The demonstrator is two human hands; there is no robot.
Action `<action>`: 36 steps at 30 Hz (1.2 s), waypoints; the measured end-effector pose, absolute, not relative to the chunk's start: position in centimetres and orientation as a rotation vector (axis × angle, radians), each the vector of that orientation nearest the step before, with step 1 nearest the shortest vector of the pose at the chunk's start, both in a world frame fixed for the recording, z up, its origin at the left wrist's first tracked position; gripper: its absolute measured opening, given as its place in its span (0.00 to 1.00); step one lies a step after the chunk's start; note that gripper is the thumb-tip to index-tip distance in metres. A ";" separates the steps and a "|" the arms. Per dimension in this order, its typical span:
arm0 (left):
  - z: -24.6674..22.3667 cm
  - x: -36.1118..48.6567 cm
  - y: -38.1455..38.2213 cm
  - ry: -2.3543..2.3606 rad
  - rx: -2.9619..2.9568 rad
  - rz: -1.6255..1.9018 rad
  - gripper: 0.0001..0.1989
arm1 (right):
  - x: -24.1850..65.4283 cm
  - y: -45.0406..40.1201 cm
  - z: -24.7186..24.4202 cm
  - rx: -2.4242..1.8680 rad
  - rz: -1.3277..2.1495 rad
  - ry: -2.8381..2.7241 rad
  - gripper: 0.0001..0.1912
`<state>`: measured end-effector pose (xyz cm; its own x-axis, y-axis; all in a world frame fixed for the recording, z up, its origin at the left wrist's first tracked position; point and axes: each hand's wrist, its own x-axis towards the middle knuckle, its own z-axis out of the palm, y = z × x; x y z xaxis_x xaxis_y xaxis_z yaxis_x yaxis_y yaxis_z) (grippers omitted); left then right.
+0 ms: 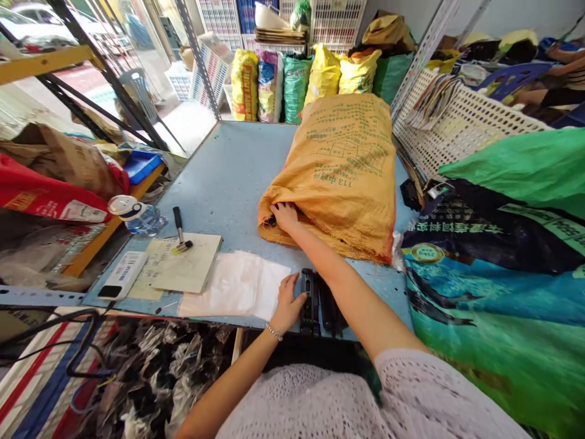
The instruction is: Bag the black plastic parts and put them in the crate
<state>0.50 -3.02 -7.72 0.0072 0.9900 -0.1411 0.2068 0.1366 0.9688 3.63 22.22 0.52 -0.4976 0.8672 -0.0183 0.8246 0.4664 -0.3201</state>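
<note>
A large orange woven sack (340, 164) with green print lies on the blue table (228, 158), its mouth toward me. My right hand (284, 216) is at the sack's open mouth, with the fingertips near small dark items (270, 220) inside; whether it grips anything I cannot make out. Beside a black device (309, 302) at the table's front edge is my left hand (289, 303), fingers apart and thumb touching or close to the device. More black pieces (329, 308) lie just right of it, partly behind my right arm. White plastic bags (237, 283) lie flat left of my left hand.
On the table's left are a brush (178, 225), papers (187, 262), a white device (123, 275) and a clear bottle (141, 216). Filled sacks (297, 82) stand behind the table. Blue-green sacks (493, 292) and a white basket (466, 122) border the right side.
</note>
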 end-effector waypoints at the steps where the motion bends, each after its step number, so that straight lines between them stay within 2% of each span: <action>1: -7.8 -0.2 -3.1 1.381 1.230 0.990 0.33 | 4.0 22.5 0.7 -1.466 0.453 -2.566 0.23; 7: -6.8 -3.3 -1.8 1.312 0.902 1.201 0.30 | 9.2 19.2 0.5 -1.466 0.687 -2.492 0.21; 13: -3.0 -2.3 2.3 0.852 0.491 1.391 0.32 | 12.8 9.1 -0.6 -1.078 1.503 -1.943 0.19; 15: -1.8 -2.0 2.6 0.857 0.432 1.369 0.30 | 13.4 7.0 0.2 -1.118 1.415 -1.933 0.16; 18: -0.6 -1.9 1.4 0.942 0.523 1.299 0.32 | 13.7 6.0 2.1 -1.296 0.867 -2.050 0.16; 20: 0.1 -2.2 0.1 1.009 0.625 1.247 0.34 | 13.1 6.3 3.1 -1.344 0.677 -2.106 0.16; 22: 0.5 -2.4 -0.9 1.072 0.712 1.206 0.35 | 12.1 6.9 3.2 -1.345 0.876 -2.093 0.17; 25: 0.0 -3.0 -1.6 1.217 0.840 1.206 0.38 | 10.2 7.8 1.9 -1.300 1.424 -1.948 0.23; 27: -0.8 -3.8 -1.7 1.386 0.941 1.267 0.41 | 9.4 8.2 0.7 -1.216 1.736 -1.811 0.25; 29: -1.7 -5.1 -1.7 1.588 0.994 1.391 0.45 | 9.2 8.4 0.0 -1.115 1.899 -1.687 0.26; 32: -1.7 -7.8 -1.7 1.807 0.857 1.703 0.50 | 9.6 8.3 0.2 -1.046 1.852 -1.691 0.26; 36: 0.5 -9.7 -2.2 1.607 0.602 1.967 0.42 | 9.1 6.3 2.7 -1.018 1.371 -2.056 0.21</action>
